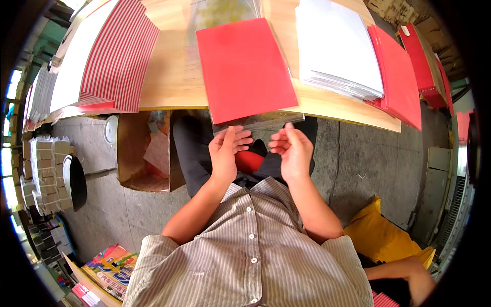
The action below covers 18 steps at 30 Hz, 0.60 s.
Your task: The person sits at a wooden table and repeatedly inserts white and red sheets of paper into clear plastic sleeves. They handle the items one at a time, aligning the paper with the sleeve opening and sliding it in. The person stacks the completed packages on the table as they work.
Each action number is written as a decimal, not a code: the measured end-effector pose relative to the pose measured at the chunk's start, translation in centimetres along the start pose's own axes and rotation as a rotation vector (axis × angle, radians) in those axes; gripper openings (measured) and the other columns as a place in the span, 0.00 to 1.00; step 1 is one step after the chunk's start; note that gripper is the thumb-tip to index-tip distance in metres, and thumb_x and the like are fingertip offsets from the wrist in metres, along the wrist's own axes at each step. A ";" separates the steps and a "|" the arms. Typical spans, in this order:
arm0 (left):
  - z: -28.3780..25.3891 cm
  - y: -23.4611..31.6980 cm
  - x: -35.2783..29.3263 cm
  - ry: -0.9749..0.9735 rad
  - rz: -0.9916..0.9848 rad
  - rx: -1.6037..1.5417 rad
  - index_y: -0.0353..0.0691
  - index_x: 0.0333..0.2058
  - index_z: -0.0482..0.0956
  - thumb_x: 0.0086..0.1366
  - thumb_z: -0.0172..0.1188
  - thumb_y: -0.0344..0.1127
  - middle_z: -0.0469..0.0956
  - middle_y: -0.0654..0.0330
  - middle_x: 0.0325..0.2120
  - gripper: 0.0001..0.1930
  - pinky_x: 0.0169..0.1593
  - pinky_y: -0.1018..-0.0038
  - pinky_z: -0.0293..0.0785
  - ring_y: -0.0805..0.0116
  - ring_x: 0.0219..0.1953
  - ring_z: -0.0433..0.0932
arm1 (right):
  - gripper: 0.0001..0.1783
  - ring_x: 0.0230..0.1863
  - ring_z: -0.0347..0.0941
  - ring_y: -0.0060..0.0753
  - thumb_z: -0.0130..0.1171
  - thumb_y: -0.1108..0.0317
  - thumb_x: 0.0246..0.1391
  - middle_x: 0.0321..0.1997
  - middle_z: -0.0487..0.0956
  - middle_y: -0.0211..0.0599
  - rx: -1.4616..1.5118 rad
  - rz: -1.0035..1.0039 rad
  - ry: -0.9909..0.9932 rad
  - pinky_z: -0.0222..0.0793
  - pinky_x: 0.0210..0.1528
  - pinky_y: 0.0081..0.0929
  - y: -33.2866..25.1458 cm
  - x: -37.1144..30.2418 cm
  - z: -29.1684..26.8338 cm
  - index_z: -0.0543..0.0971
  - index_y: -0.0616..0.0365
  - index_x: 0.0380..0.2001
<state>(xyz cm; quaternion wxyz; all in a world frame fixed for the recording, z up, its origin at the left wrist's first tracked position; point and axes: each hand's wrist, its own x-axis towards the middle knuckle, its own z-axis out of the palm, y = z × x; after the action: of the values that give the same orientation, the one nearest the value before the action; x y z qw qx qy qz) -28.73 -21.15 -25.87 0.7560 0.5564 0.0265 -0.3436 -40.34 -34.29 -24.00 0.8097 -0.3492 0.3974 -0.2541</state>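
Note:
A red booklet or card (245, 66) lies on the wooden table right in front of me. Under it, a clear plastic sleeve (258, 122) sticks out past the table's near edge. My left hand (224, 153) is just below that edge, thumb up and fingers apart, holding nothing I can see. Beside it, my right hand (295, 152) has its fingers loosely bent and its thumb raised close to the sleeve. Whether either thumb touches the plastic, I cannot tell.
Striped red-and-white stacked booklets (120, 56) stand at the left. On the right are white sheets or covers (337, 48) and red covers (396, 77). Another clear sleeve (220, 13) lies behind the red piece. An opened cardboard box (135, 153) is under the table. Another person's arm (404, 273) shows lower right.

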 end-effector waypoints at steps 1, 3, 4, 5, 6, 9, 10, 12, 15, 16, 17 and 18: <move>-0.5 -0.1 0.0 0.012 -0.007 -0.018 0.32 0.46 0.78 0.75 0.54 0.45 0.84 0.47 0.40 0.19 0.40 0.71 0.78 0.61 0.37 0.85 | 0.16 0.31 0.81 0.28 0.61 0.56 0.65 0.33 0.84 0.38 0.001 -0.019 0.055 0.76 0.30 0.24 0.4 0.7 -1.3 0.79 0.59 0.37; -1.3 0.1 0.0 0.043 0.013 -0.074 0.32 0.46 0.78 0.75 0.55 0.45 0.85 0.48 0.40 0.18 0.39 0.71 0.78 0.63 0.37 0.85 | 0.17 0.30 0.78 0.25 0.61 0.52 0.65 0.33 0.82 0.34 -0.015 -0.038 0.138 0.71 0.29 0.23 0.2 1.8 -1.7 0.78 0.57 0.37; -1.8 0.2 0.1 0.067 0.032 -0.087 0.33 0.46 0.78 0.74 0.55 0.44 0.85 0.49 0.40 0.17 0.39 0.71 0.79 0.64 0.37 0.84 | 0.18 0.31 0.76 0.24 0.61 0.50 0.65 0.34 0.82 0.32 -0.033 -0.036 0.166 0.69 0.30 0.22 -0.2 2.1 -1.2 0.78 0.56 0.38; -2.2 0.3 0.2 0.083 0.038 -0.080 0.33 0.46 0.78 0.74 0.56 0.44 0.85 0.50 0.40 0.17 0.39 0.72 0.79 0.64 0.37 0.84 | 0.20 0.35 0.76 0.23 0.60 0.49 0.64 0.38 0.82 0.32 -0.060 -0.049 0.093 0.69 0.33 0.23 -0.2 2.4 -1.6 0.78 0.56 0.40; -2.6 0.6 0.4 0.097 0.044 -0.075 0.33 0.46 0.78 0.74 0.56 0.44 0.85 0.50 0.40 0.17 0.39 0.72 0.79 0.65 0.37 0.84 | 0.18 0.34 0.77 0.23 0.62 0.51 0.64 0.37 0.82 0.32 -0.070 -0.060 0.098 0.70 0.32 0.22 -0.3 2.8 -1.5 0.79 0.56 0.39; -3.4 1.4 0.9 0.127 0.081 -0.025 0.34 0.45 0.79 0.73 0.58 0.43 0.85 0.52 0.39 0.15 0.38 0.73 0.79 0.66 0.37 0.84 | 0.13 0.33 0.77 0.23 0.65 0.57 0.62 0.35 0.83 0.33 -0.051 -0.091 0.073 0.70 0.32 0.22 -0.2 3.8 -1.8 0.80 0.56 0.36; -3.5 1.8 1.1 0.135 0.096 -0.003 0.34 0.45 0.79 0.73 0.58 0.42 0.85 0.53 0.39 0.15 0.38 0.73 0.79 0.66 0.37 0.84 | 0.11 0.32 0.77 0.24 0.67 0.59 0.61 0.34 0.83 0.33 -0.017 -0.102 0.066 0.70 0.32 0.22 -0.1 4.1 -2.1 0.81 0.56 0.35; -3.3 2.7 1.7 0.118 0.127 0.076 0.33 0.49 0.75 0.70 0.62 0.36 0.84 0.54 0.38 0.15 0.39 0.75 0.79 0.68 0.37 0.84 | 0.10 0.32 0.78 0.24 0.66 0.62 0.61 0.34 0.83 0.33 -0.004 -0.104 0.034 0.70 0.32 0.22 -0.1 4.5 -1.9 0.81 0.56 0.36; -2.4 2.7 2.6 0.104 0.277 0.140 0.32 0.57 0.65 0.64 0.68 0.26 0.83 0.55 0.37 0.26 0.41 0.76 0.79 0.70 0.38 0.83 | 0.09 0.32 0.78 0.25 0.65 0.63 0.62 0.35 0.84 0.34 0.020 -0.063 -0.049 0.71 0.32 0.21 0.0 4.4 -1.6 0.82 0.58 0.38; -2.5 2.6 2.9 0.093 0.337 0.215 0.32 0.57 0.64 0.64 0.67 0.25 0.83 0.55 0.37 0.27 0.42 0.76 0.79 0.71 0.38 0.83 | 0.10 0.32 0.78 0.24 0.64 0.63 0.63 0.35 0.84 0.35 0.016 -0.046 -0.090 0.72 0.33 0.21 0.4 4.2 -1.6 0.82 0.59 0.38; -2.8 2.6 3.3 0.081 0.397 0.290 0.33 0.57 0.63 0.64 0.67 0.24 0.83 0.56 0.37 0.27 0.42 0.76 0.79 0.71 0.38 0.82 | 0.10 0.32 0.79 0.24 0.63 0.63 0.63 0.35 0.84 0.35 0.012 -0.028 -0.116 0.72 0.33 0.21 0.7 4.2 -1.3 0.82 0.60 0.39; -3.0 2.6 3.5 0.063 0.454 0.366 0.33 0.57 0.62 0.64 0.67 0.24 0.84 0.56 0.37 0.27 0.42 0.76 0.79 0.71 0.38 0.82 | 0.11 0.32 0.79 0.24 0.63 0.63 0.64 0.35 0.84 0.36 0.008 -0.013 -0.136 0.72 0.33 0.21 1.0 4.1 -1.1 0.82 0.60 0.40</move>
<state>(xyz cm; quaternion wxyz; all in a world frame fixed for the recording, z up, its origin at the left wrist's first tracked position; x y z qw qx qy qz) -23.59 -19.87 -26.32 0.6996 0.6855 -0.1376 -0.1473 -38.87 -36.87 -27.15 0.8347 -0.3649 0.3380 -0.2364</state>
